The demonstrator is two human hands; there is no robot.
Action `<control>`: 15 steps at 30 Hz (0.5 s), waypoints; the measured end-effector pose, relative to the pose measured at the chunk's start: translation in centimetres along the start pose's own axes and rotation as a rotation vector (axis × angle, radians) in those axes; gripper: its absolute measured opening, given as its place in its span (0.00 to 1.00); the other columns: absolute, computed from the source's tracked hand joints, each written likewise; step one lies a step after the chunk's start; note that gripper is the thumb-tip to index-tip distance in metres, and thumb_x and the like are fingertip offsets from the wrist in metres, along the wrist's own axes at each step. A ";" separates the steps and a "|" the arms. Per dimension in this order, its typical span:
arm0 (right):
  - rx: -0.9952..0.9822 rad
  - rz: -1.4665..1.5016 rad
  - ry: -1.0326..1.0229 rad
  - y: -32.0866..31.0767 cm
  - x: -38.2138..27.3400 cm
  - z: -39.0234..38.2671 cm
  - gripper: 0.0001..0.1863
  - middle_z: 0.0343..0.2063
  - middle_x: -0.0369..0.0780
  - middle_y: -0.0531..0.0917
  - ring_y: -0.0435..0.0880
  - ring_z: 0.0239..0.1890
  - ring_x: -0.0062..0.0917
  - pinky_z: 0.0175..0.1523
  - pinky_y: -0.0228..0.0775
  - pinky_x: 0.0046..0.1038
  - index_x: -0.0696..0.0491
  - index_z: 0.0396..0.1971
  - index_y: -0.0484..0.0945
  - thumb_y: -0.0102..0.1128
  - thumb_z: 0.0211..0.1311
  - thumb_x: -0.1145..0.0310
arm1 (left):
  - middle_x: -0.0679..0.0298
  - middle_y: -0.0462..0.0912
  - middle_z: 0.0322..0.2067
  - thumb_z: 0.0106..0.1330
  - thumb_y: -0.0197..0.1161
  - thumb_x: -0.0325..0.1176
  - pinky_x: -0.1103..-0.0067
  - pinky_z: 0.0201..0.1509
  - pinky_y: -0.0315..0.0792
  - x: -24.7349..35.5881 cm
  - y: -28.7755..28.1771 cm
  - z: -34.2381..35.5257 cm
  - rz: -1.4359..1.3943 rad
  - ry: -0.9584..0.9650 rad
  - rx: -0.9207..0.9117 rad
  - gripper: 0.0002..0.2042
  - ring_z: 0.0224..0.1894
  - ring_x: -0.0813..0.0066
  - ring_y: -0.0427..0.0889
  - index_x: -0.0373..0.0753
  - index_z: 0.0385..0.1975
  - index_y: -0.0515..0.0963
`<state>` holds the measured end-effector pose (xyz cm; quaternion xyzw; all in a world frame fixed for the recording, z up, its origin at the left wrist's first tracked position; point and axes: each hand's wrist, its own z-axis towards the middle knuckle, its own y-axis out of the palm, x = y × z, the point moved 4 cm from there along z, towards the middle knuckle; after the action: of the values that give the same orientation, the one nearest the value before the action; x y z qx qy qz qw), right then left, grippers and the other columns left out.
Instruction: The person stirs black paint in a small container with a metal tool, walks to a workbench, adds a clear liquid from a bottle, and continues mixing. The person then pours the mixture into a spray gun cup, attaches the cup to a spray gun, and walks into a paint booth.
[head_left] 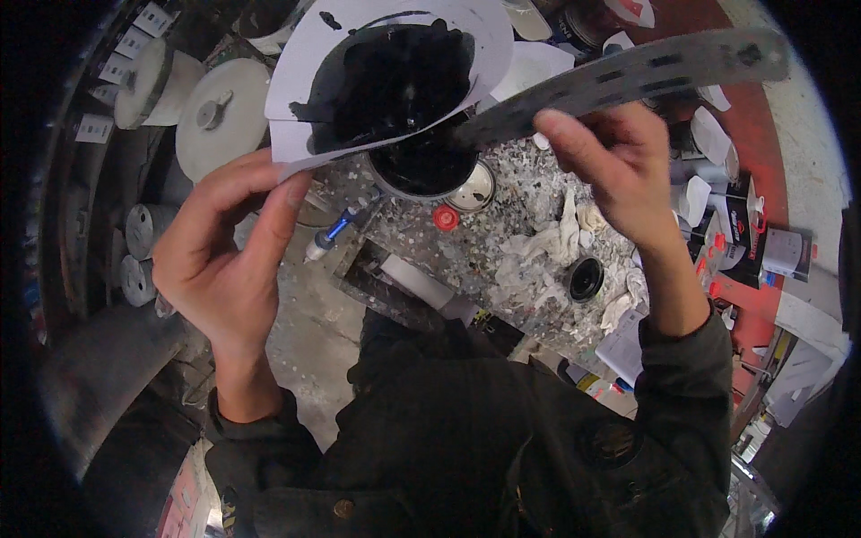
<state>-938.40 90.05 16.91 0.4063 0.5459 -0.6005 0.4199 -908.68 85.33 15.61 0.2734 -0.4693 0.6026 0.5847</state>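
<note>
My left hand (pixel 215 247) pinches the lower left edge of a white paper (pixel 486 54), whose surface carries a large pool of glossy black liquid (pixel 386 76). Below the paper sits an open container of black liquid (pixel 417 175), partly hidden. My right hand (pixel 619 166) grips a long, grey, slotted flat strip (pixel 682 63), which slants down to the paper's lower edge over the container; its far tip is hard to make out. Just below the container are a round pale lid (pixel 468 193), a red cap (pixel 446 217) and a blue-handled tool (pixel 339 224).
The paint-spattered bench (pixel 484 278) holds crumpled rags (pixel 556 233) and a small black round lid (pixel 585 280). Pale lidded tubs (pixel 215 148) and cans (pixel 139 233) stand at left. A red surface (pixel 762 166) with pouches and papers runs along the right. An open compartment (pixel 377 278) lies below the bench.
</note>
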 end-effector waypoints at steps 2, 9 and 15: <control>0.032 0.033 -0.056 -0.3 -0.6 0.4 0.09 0.30 0.33 0.87 0.79 0.30 0.13 0.34 0.69 0.19 0.57 0.42 0.85 0.68 0.66 0.71 | 0.53 0.87 0.41 0.59 0.70 0.15 0.80 0.48 0.78 -0.1 0.0 -0.1 0.001 -0.009 0.003 0.09 0.41 0.74 0.85 0.28 0.39 0.83; -0.043 -0.308 -0.132 0.1 1.1 1.2 0.09 0.28 0.37 0.86 0.78 0.27 0.14 0.33 0.69 0.21 0.57 0.41 0.85 0.67 0.65 0.69 | 0.53 0.87 0.41 0.59 0.70 0.15 0.80 0.48 0.78 0.2 0.3 0.0 -0.031 -0.001 -0.007 0.10 0.42 0.73 0.85 0.28 0.40 0.83; -0.019 -0.083 -0.006 0.7 0.7 -0.2 0.09 0.27 0.34 0.85 0.76 0.27 0.13 0.33 0.68 0.19 0.57 0.42 0.85 0.67 0.67 0.68 | 0.53 0.87 0.41 0.59 0.70 0.15 0.80 0.48 0.78 -0.1 0.3 -0.1 -0.029 -0.007 -0.004 0.10 0.42 0.73 0.85 0.27 0.40 0.83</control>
<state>-937.99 90.21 16.00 0.3775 0.5668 -0.6132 0.4001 -908.92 85.40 15.46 0.2812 -0.4687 0.5918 0.5924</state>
